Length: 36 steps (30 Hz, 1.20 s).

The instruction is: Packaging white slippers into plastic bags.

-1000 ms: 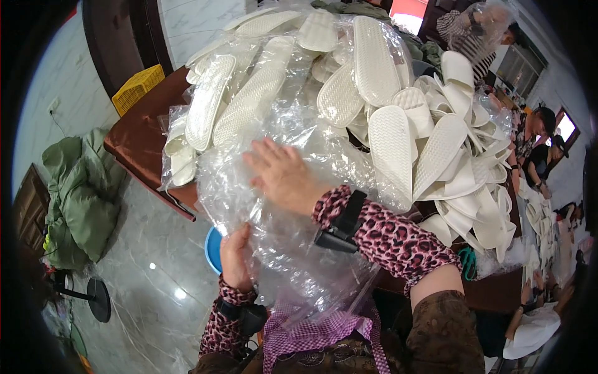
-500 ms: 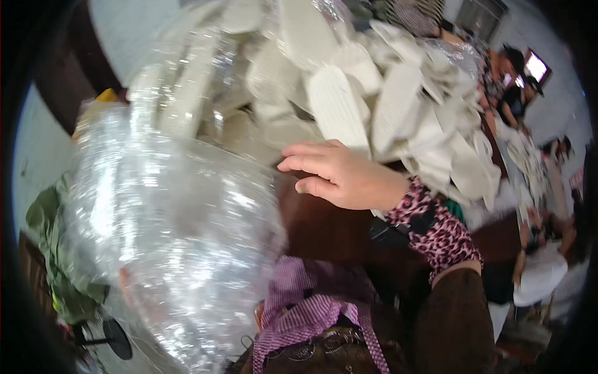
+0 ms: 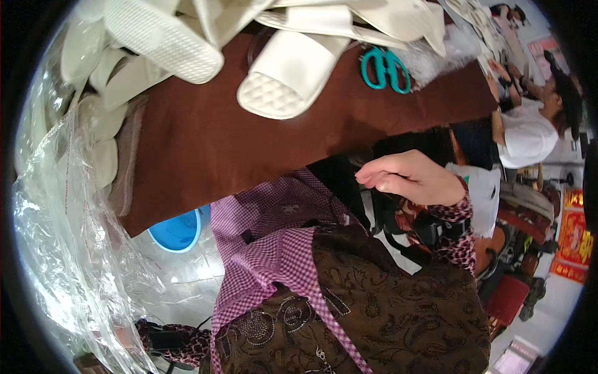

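Observation:
My right hand (image 3: 414, 177) hangs in front of the table's near edge, to the right of my purple checked apron (image 3: 268, 230). Its fingers are loosely stretched with nothing visible in them. At the lower left my left hand (image 3: 121, 338) is mostly covered by clear plastic bagging (image 3: 68, 249), and its fingers do not show. The bagging runs up along the left side over several cream slippers. On the brown table (image 3: 205, 131) one cream slipper (image 3: 289, 75) lies closest to me. Another cream slipper (image 3: 165, 40) with a textured sole lies to its left.
Teal-handled scissors (image 3: 385, 70) lie toward the table's right, beside crumpled clear plastic (image 3: 439, 59). More slippers line the far side. A blue basin (image 3: 176, 232) stands below the table's left corner. A person in a white shirt (image 3: 529, 134) sits at the right.
The view has swung down and right, uncovering the tabletop and scissors. My right hand has come back from beside the slipper pile to the near edge. The plastic bagging now hangs farther left.

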Tool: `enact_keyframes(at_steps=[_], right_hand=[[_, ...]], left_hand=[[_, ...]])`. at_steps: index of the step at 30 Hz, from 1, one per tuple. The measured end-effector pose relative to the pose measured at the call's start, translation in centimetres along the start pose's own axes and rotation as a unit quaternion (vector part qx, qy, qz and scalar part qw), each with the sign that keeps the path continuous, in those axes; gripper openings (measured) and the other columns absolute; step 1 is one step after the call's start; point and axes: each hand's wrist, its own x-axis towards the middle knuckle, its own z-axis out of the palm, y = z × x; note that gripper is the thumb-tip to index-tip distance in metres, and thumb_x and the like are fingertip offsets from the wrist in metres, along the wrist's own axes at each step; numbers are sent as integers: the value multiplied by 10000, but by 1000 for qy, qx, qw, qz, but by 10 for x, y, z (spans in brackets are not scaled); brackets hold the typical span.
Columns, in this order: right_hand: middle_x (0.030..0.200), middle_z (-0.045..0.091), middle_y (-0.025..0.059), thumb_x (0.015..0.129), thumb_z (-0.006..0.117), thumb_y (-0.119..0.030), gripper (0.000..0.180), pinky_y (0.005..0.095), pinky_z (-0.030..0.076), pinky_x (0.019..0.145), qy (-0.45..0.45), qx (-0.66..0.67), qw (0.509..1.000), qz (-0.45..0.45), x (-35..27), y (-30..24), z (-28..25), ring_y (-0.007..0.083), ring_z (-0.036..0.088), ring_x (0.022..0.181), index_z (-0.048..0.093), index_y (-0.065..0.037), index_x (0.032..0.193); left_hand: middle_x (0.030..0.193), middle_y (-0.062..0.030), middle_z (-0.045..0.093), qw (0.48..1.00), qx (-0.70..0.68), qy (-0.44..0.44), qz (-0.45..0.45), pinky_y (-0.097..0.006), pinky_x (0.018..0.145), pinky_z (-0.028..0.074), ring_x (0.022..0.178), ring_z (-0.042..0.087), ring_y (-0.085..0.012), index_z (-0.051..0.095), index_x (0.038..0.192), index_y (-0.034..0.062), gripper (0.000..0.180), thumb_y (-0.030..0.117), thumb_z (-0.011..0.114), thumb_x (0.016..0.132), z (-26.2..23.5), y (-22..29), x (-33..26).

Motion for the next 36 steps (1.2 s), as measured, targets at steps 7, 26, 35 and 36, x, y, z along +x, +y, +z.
enact_keyframes(at_steps=[7,26,35,36], right_hand=[[1002,631,119,902,515,-144,305,306,456,809,87,-7,976,200,-40,186,44,181,587,907,541,-2,1170],[921,637,126,934,342,-334,408,318,444,674,413,-129,325,841,-21,487,195,175,574,741,581,-78,1143],[826,618,54,875,448,-172,265,269,452,624,521,65,164,835,31,557,121,139,572,688,596,-62,1065],[823,618,56,874,451,-173,260,271,453,626,525,65,201,825,45,548,102,142,574,689,597,-62,1058]], left_hand=[[1157,-163,541,998,17,-56,-11,-353,796,518,964,591,-242,480,1211,-18,351,183,450,925,21,20,22],[1175,-165,527,992,57,38,109,-357,811,512,983,582,-248,464,1234,-9,364,185,445,926,57,128,98],[1184,-166,520,971,13,154,185,-359,818,509,992,578,-251,456,1245,-4,371,187,443,927,73,142,158],[1185,-166,519,968,8,163,189,-359,819,509,993,577,-251,455,1246,-4,371,187,442,927,76,143,167]])
